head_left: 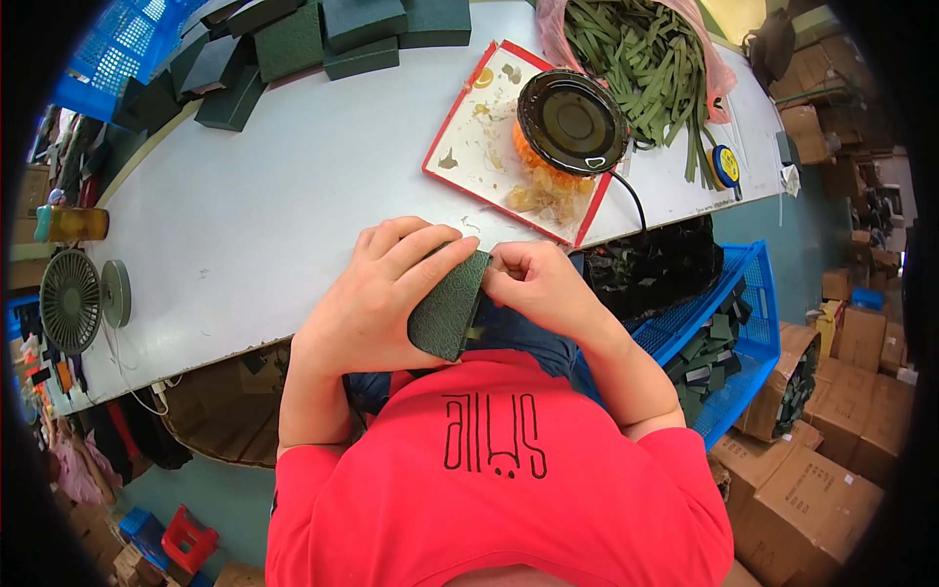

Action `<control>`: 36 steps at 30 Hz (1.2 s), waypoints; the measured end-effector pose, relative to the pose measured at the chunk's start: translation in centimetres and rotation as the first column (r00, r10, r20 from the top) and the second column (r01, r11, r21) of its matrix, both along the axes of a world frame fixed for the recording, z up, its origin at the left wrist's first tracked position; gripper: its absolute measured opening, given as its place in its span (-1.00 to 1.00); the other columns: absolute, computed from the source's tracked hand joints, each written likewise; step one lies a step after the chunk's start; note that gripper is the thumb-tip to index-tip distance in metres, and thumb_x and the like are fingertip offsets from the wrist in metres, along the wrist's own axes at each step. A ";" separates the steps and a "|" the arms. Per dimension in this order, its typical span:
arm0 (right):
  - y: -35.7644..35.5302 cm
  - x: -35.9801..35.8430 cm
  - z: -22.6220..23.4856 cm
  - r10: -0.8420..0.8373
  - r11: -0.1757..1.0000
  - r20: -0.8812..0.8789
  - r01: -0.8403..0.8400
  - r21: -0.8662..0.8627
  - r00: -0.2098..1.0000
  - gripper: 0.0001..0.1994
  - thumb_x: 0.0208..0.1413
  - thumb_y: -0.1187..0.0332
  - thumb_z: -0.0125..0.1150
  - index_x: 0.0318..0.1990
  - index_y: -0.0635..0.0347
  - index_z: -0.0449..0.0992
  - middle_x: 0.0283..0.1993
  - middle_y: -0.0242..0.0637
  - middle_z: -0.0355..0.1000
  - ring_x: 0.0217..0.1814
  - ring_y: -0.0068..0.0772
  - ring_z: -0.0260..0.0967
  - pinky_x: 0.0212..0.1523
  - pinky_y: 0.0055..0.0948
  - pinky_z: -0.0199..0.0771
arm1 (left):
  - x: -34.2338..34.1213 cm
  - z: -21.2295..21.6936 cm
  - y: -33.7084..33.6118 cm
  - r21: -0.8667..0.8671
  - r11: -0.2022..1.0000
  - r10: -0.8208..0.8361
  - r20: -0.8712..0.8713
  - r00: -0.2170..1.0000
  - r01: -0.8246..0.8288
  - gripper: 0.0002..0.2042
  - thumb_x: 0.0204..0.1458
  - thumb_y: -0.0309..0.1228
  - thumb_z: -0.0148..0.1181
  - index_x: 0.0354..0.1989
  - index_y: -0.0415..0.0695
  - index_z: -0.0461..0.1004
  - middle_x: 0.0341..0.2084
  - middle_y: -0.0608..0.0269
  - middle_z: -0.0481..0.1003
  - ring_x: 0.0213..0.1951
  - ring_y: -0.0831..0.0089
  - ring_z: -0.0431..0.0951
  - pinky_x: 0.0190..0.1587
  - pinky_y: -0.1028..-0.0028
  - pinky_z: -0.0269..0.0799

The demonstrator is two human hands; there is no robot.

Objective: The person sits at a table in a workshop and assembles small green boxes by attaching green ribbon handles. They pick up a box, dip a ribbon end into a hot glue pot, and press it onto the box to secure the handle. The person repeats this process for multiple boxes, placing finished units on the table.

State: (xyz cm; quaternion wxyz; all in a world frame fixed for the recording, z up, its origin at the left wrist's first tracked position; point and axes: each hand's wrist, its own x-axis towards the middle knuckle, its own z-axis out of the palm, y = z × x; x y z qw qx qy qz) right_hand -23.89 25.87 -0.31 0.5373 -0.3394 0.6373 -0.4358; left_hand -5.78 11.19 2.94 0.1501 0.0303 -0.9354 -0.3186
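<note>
A small dark green box with a textured cover is held at the table's near edge, in front of my body. My left hand wraps over it, fingers across the top and thumb along its lower edge. At the box's right edge, my right hand is closed, with thumb and curled fingers pressed together. What these fingers pinch, if anything, is hidden. A short pale green strip shows beside the box's lower right side.
A black round pot with dark contents stands on a stained, red-edged board. Beyond are green strips in a pink bag. Green boxes line the far left; a fan stands left. A blue crate holds green pieces.
</note>
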 end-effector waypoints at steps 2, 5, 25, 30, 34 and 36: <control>0.1 0.0 -0.8 0.001 1.000 0.065 0.000 -0.017 0.998 -0.73 0.21 0.33 0.24 -0.49 0.31 0.48 -0.55 -0.46 0.40 -0.47 -0.73 0.30 -0.43 -0.59 0.35 | -0.1 0.1 0.2 -0.024 1.000 -0.004 0.013 1.000 0.004 -0.13 -0.52 -0.21 0.60 0.14 -0.21 0.44 0.05 0.09 0.44 0.10 0.04 0.39 0.14 0.14 0.34; 0.4 0.2 -1.5 -0.025 0.999 0.169 0.030 -0.024 0.985 -0.73 0.24 0.33 0.21 -0.46 0.33 0.49 -0.53 -0.44 0.45 -0.48 -0.70 0.34 -0.41 -0.58 0.39 | -0.1 -0.1 0.2 -0.036 0.999 -0.009 0.026 1.000 0.010 -0.12 -0.52 -0.21 0.61 0.15 -0.21 0.43 0.06 0.09 0.43 0.10 0.03 0.38 0.14 0.13 0.34; 1.7 -0.5 -0.4 -0.114 0.990 0.155 0.125 -0.063 0.981 -0.75 0.30 0.22 0.20 -0.21 0.26 0.61 -0.40 -0.41 0.55 -0.55 -0.73 0.35 -0.57 -0.63 0.35 | 0.2 -0.4 0.0 0.065 0.993 0.097 0.068 0.993 -0.101 -0.03 -0.59 -0.28 0.62 0.22 -0.17 0.37 0.14 0.05 0.37 0.17 -0.01 0.33 0.20 0.10 0.26; 4.9 -6.3 -0.5 -0.658 0.745 -0.200 0.591 -0.309 0.726 -0.81 0.28 0.34 0.22 -0.16 0.28 0.65 -0.36 -0.41 0.59 -0.35 -0.74 0.41 -0.34 -0.63 0.41 | 2.4 -1.7 -1.6 -0.057 0.834 0.552 0.134 0.823 -0.549 -0.05 -0.52 -0.36 0.60 0.28 0.02 0.37 0.15 0.02 0.32 0.18 -0.01 0.31 0.24 0.14 0.24; 6.0 -14.4 -2.7 -0.734 0.634 -0.621 0.606 -0.481 0.275 -0.81 0.17 0.35 0.32 -0.19 0.31 0.63 -0.38 -0.24 0.58 -0.44 -0.47 0.44 -0.35 -0.47 0.43 | 4.3 -2.9 -3.3 -0.316 0.638 0.767 0.181 0.615 -0.702 -0.14 -0.34 -0.25 0.57 0.30 0.11 0.37 0.18 0.01 0.31 0.17 0.00 0.31 0.25 0.15 0.22; 6.8 -17.1 -3.1 -0.629 0.688 -0.773 0.523 -0.503 0.083 -0.85 0.15 0.40 0.29 -0.19 0.27 0.63 -0.31 -0.18 0.55 -0.38 -0.26 0.49 -0.31 -0.37 0.47 | 5.3 -2.9 -4.2 -0.293 0.667 0.744 0.229 0.628 -0.685 -0.24 -0.16 -0.15 0.47 0.32 0.10 0.36 0.14 -0.02 0.34 0.17 0.02 0.31 0.24 0.15 0.22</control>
